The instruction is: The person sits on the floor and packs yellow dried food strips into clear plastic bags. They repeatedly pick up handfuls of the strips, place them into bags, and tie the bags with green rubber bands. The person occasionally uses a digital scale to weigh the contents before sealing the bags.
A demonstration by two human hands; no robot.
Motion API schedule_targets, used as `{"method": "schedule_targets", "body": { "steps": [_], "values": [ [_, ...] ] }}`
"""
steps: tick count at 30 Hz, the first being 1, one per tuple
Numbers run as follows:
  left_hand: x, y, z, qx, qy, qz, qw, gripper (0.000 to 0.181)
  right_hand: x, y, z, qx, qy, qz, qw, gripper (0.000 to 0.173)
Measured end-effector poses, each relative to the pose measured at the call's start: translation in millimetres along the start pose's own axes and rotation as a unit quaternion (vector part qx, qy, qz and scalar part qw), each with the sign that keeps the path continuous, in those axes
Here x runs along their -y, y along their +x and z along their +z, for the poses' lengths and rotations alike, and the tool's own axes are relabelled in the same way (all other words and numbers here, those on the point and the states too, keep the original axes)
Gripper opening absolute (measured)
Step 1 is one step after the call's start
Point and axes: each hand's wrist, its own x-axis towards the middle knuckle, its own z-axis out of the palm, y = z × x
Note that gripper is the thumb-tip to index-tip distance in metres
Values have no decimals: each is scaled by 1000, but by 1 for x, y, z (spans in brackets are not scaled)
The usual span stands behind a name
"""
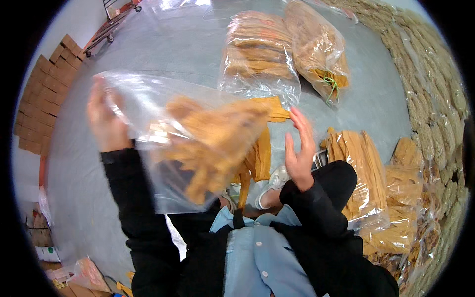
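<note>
My left hand (105, 118), blurred, is at the left edge of a clear plastic bag (130, 85) and grips it, with part of the hand behind the film. Inside the bag lies a loose bunch of yellow-brown pieces (211, 137); their material is hard to tell. To the right, my right hand (301, 156) is raised with its fingers apart and holds nothing. Its fingertips are close to the end of a folded yellow strip (276, 109), and I cannot tell whether they touch. More yellow strips (262, 156) hang or lie below the bag, in front of my shoes.
A filled clear bag (259, 48) and another tied with green string (319, 52) lie ahead on the grey floor (167, 52). Bagged strips (360, 170) are stacked by my right knee. Long beige bundles (426, 92) line the right. Cardboard boxes (48, 96) and a wheeled cart (111, 28) stand left.
</note>
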Motion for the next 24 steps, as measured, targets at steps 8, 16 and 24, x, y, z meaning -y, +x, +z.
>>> {"method": "schedule_targets", "body": {
  "steps": [8, 16, 24],
  "values": [
    [-103, 26, -118, -12, 593, 414, 691, 28, -184, -85, 89, 159, -50, 289, 943, 46],
    [-79, -1, -278, -225, 539, 171, 793, 22, -200, -154, 136, 354, -41, 400, 844, 74],
    [102, -169, -422, -42, 723, -116, 680, 17, -210, -238, 166, 400, -195, 457, 770, 124]
  ]
}}
